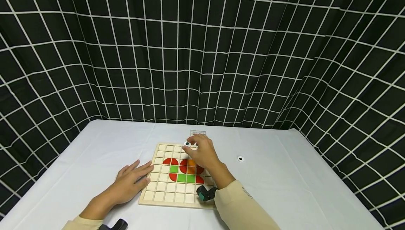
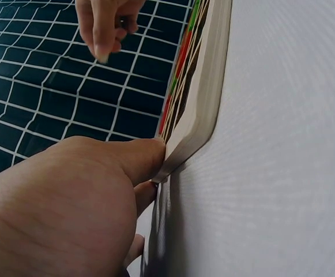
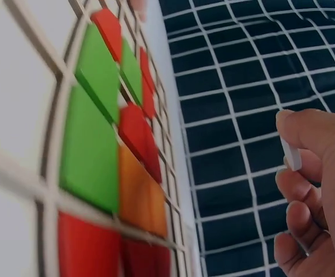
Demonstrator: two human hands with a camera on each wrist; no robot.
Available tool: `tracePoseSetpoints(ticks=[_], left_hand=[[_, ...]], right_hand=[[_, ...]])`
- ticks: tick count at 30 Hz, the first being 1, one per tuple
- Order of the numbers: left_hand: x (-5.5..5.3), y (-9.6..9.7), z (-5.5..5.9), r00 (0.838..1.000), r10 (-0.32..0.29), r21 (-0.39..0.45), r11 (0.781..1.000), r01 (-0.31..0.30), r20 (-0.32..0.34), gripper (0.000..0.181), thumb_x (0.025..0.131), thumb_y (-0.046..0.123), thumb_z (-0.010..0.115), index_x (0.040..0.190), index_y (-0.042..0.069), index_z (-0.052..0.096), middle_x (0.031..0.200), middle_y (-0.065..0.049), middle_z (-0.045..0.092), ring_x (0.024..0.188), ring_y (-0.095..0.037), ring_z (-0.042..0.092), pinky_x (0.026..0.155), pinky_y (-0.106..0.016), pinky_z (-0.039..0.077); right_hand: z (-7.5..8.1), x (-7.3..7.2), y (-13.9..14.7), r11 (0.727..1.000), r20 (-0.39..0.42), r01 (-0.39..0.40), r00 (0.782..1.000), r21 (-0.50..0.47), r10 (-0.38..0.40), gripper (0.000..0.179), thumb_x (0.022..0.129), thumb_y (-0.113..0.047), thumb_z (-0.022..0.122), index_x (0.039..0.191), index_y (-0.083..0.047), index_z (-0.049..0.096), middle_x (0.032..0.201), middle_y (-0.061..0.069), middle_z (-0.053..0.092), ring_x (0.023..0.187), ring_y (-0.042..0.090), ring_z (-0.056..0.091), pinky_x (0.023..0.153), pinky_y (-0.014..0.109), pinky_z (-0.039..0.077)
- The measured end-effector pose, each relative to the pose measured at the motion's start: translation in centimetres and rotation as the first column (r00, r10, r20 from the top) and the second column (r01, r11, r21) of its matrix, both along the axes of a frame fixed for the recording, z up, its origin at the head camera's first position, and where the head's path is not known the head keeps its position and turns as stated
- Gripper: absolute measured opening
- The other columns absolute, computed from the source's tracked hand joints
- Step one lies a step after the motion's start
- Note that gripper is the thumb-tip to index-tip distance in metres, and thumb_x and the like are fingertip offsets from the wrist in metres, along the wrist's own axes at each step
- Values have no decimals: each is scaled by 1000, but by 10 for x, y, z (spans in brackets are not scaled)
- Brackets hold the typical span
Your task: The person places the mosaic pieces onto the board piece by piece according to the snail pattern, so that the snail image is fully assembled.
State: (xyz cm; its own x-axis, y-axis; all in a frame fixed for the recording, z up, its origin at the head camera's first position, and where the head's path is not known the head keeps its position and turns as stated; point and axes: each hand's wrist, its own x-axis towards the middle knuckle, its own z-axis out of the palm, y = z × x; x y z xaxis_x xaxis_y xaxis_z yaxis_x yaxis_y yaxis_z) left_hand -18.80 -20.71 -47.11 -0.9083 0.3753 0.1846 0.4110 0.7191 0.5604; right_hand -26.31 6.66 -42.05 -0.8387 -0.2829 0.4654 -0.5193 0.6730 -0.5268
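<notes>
A wooden grid board point(image 1: 169, 197) lies on the table with red rounded tiles point(image 1: 172, 177), green square tiles point(image 1: 186, 178) and orange tiles point(image 1: 191, 166) set in its middle cells. Over the board's back edge, my right hand point(image 1: 204, 152) pinches a white eye tile point(image 1: 187, 144) with a black dot, between thumb and fingertips. The right wrist view shows that thin tile point(image 3: 292, 154) edge-on, held away from the board. My left hand point(image 1: 129, 182) rests at the board's left side, fingers extended, its thumb point(image 2: 144, 158) touching the frame in the left wrist view.
A second white eye tile point(image 1: 241, 159) lies on the white tablecloth point(image 1: 284, 188) to the right of the board. Behind the board is a small printed card point(image 1: 197, 132), partly covered by the right hand. A black curtain point(image 1: 190, 65) with white grid lines surrounds the table.
</notes>
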Motion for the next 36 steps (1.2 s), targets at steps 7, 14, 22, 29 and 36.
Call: tracePoseSetpoints(ticks=[7, 14, 22, 29, 36], left_hand=[[0, 0, 1, 1000, 0, -2, 1000, 0, 4, 42, 99, 25, 56, 137, 7, 54, 148, -10, 41, 139, -47, 17, 104, -66, 1], [1, 0, 0, 1000, -1, -7, 1000, 2, 16, 42, 100, 26, 55, 138, 8, 54, 149, -9, 40, 139, -47, 17, 105, -66, 0], [-1, 0, 1, 1000, 9, -21, 1000, -9, 7, 42, 99, 25, 56, 138, 8, 55, 148, -8, 41, 139, -46, 18, 106, -64, 1], [-1, 1, 3, 1000, 10, -26, 1000, -10, 12, 42, 99, 24, 56, 137, 7, 55, 148, -9, 41, 139, -46, 18, 106, -64, 1], [0, 1, 4, 1000, 13, -21, 1000, -13, 20, 42, 99, 25, 56, 137, 7, 54, 148, -8, 41, 139, -46, 17, 106, -64, 1]], right_hand=[[-8, -3, -19, 1000, 118, -17, 993, 8, 16, 26, 89, -24, 72, 107, -4, 71, 92, 2, 63, 97, 26, 58, 85, 39, 48], [-18, -8, -32, 999, 172, -6, 985, 53, -4, 25, 88, -25, 73, 104, -6, 72, 87, -1, 60, 81, 15, 53, 70, 29, 48], [-27, -13, -37, 994, 193, 11, 981, 111, -32, 26, 87, -27, 73, 105, -8, 72, 83, -5, 55, 82, 13, 51, 73, 28, 48], [-32, -16, -37, 989, 210, 15, 977, 144, -45, 26, 86, -27, 75, 103, -7, 73, 78, -7, 50, 79, 14, 47, 71, 29, 45], [-33, -17, -38, 989, 220, 0, 975, 148, -33, 27, 87, -27, 74, 105, -7, 72, 79, -6, 51, 79, 14, 49, 70, 30, 46]])
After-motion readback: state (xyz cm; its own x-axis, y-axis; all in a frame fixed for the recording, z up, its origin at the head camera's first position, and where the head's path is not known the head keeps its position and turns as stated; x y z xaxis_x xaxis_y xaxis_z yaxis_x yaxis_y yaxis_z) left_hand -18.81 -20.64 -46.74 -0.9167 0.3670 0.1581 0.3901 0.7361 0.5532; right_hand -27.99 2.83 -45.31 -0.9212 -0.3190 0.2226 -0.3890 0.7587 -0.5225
